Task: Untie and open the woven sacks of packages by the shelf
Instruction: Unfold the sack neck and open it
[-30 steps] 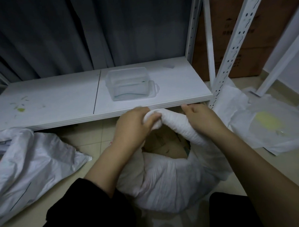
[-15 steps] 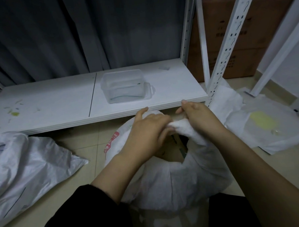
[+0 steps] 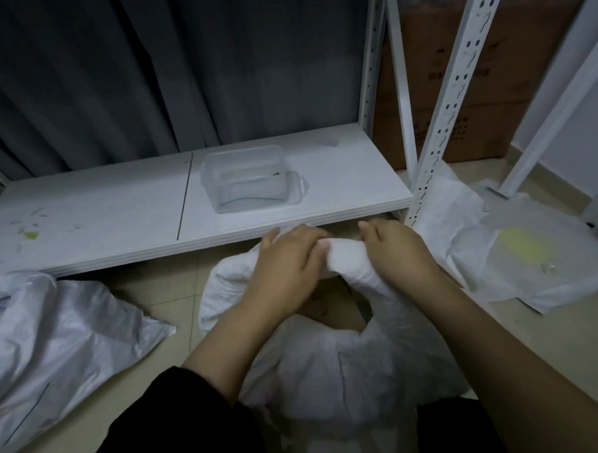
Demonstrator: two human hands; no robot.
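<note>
A white woven sack (image 3: 331, 372) stands on the floor right in front of me, just below the shelf's front edge. Its mouth is partly open and brown packages (image 3: 331, 302) show inside. The far rim is rolled into a thick band. My left hand (image 3: 285, 264) grips that band from the left. My right hand (image 3: 398, 249) grips it from the right, and the two hands nearly touch. A second white woven sack (image 3: 49, 346) lies slumped at the left.
The low white shelf board (image 3: 119, 213) carries a clear plastic box (image 3: 247, 180). A perforated white upright (image 3: 446, 100) stands at the right, brown cartons (image 3: 483, 81) behind it. White bags with a yellow patch (image 3: 518, 251) lie on the right floor. Grey curtain hangs behind.
My left hand slid right along the rolled rim and closed up against my right hand. The rolled band has shifted toward the shelf, and the sack's left side now bulges out.
</note>
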